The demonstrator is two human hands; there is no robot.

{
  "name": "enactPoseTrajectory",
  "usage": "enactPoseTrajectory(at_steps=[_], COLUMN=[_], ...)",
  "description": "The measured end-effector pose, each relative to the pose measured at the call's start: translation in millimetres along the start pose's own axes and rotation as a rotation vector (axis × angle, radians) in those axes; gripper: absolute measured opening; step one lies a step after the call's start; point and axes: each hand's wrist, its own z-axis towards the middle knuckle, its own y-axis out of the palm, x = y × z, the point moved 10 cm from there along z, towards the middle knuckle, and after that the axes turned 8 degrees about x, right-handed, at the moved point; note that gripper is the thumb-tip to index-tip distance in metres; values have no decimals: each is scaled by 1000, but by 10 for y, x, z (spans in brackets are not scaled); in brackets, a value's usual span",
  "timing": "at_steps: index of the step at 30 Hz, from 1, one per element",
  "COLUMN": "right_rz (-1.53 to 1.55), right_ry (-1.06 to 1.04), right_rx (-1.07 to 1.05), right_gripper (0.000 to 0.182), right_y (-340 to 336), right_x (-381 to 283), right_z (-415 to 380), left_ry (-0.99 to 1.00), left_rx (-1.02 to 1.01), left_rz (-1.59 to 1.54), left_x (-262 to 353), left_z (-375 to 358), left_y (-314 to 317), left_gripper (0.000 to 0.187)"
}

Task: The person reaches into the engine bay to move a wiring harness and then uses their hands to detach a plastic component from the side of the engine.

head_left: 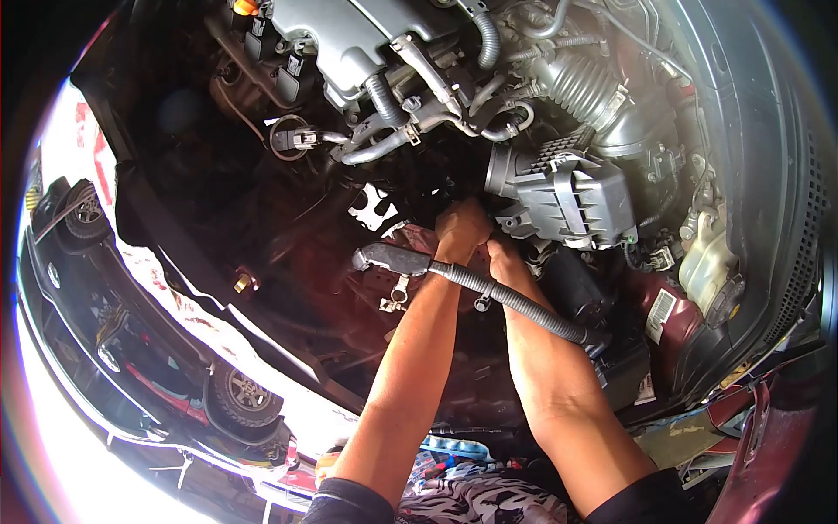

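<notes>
Head view, left to right: I saw corrugated black hose [489, 290] crossing both forearms. Left hand [461, 229] was fisted, closed around something I could not make out, just above hose. Right hand [504, 255] was buried under grey air filter box [572, 196]; I could not tell its grip. My judgement: work by feel, keep wrists clear of hose, avoid straining nearby connector [295, 138].

Both forearms reach down into an open engine bay. The left hand [461, 229] is closed in a fist just below the grey air filter box [567, 199], touching the ribbed black hose [506, 297] that crosses both arms. The right hand [504, 255] is partly hidden beneath the box.
</notes>
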Motion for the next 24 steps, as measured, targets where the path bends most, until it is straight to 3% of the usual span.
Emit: enactPoseTrajectory(at_steps=[7, 10, 13, 19, 24], right_rz=[50, 16, 97, -112, -78], right_ry=[-29, 88, -112, 29, -48], right_rx=[-37, 58, -68, 16, 1], right_gripper=[41, 41, 40, 38, 37], right_y=[-4, -112, 40, 279, 358], right_x=[39, 185, -54, -442, -581], right_z=[30, 29, -21, -274, -305], left_ry=[11, 7, 5, 27, 6], left_rx=[13, 24, 20, 47, 30], left_rz=[6, -21, -11, -24, -14], left_x=[-1, -3, 8, 14, 2], left_z=[8, -3, -18, -16, -5], left_y=[-3, -18, -29, -32, -13], left_gripper=[41, 41, 41, 40, 41])
